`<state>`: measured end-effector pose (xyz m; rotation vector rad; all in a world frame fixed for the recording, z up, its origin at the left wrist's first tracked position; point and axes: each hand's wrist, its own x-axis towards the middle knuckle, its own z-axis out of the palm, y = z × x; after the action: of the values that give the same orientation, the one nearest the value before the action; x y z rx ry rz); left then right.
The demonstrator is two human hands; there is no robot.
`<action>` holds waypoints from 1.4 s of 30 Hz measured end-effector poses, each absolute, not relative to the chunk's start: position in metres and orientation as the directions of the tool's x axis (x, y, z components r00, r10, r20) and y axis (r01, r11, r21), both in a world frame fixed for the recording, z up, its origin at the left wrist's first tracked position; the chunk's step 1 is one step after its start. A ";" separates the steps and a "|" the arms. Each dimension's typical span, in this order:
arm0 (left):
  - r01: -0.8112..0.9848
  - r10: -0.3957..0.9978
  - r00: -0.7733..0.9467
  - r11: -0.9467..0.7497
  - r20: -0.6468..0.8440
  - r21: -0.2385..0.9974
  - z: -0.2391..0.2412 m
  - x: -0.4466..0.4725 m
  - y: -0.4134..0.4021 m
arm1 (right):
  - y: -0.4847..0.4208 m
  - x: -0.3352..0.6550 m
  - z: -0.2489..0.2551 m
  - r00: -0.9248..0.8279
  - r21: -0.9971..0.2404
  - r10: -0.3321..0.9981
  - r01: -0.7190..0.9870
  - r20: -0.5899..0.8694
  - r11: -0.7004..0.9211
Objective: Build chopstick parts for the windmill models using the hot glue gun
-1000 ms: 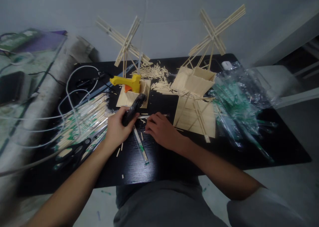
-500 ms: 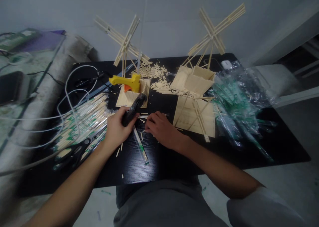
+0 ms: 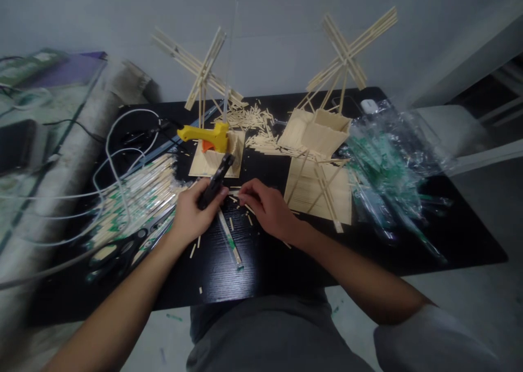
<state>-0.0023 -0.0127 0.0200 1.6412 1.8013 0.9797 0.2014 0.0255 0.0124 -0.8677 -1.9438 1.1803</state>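
My left hand (image 3: 194, 211) is closed around a black-handled tool (image 3: 216, 182), which tilts up and away; its exact kind is not clear. Close by on the right, my right hand (image 3: 269, 206) has its fingers pinched together on a thin wooden stick (image 3: 287, 245), mostly hidden under the hand. Short cut pieces of stick (image 3: 231, 223) are scattered on the black table (image 3: 261, 274) between and below the hands. A clear wrapper with green print and sticks (image 3: 231, 238) lies between my forearms.
A yellow glue gun (image 3: 210, 136) rests on a small wooden windmill base (image 3: 198, 165). A second stick windmill (image 3: 327, 129) stands right, behind a flat stick panel (image 3: 318, 197). Wrapped sticks (image 3: 134, 192), scissors (image 3: 118, 252) and white cables (image 3: 108, 148) lie left; plastic wrappers (image 3: 379, 170) lie right.
My right hand has shifted slightly right and turned, its fingertips now nearer the tool's tip. More small stick pieces show beneath it. The left hand keeps its hold on the tool.
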 end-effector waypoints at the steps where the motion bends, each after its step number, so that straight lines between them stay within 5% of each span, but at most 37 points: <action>1: 0.591 0.990 -0.118 0.009 0.075 0.807 0.021 -0.002 -0.013 | 0.025 0.201 0.013 -0.524 -0.946 0.830 0.128 0.191 0.298; 6: 0.500 0.999 -0.042 0.019 0.002 0.866 0.026 0.001 -0.014 | 0.024 0.199 0.009 -0.497 -0.991 0.863 0.034 0.096 0.130; 29: 0.437 0.999 -0.026 0.047 -0.039 0.898 0.027 0.003 -0.016 | 0.022 0.199 0.009 -0.417 -0.982 0.904 0.110 0.097 0.156; 42: 0.456 0.999 -0.046 0.035 -0.015 0.889 0.026 0.004 -0.015 | 0.029 0.199 0.012 -0.405 -0.990 0.914 -0.121 -0.018 -0.073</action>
<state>0.0039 -0.0149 0.0259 1.5091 1.5952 0.9574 0.1987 0.0293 0.0123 -0.9159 -1.3763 1.6039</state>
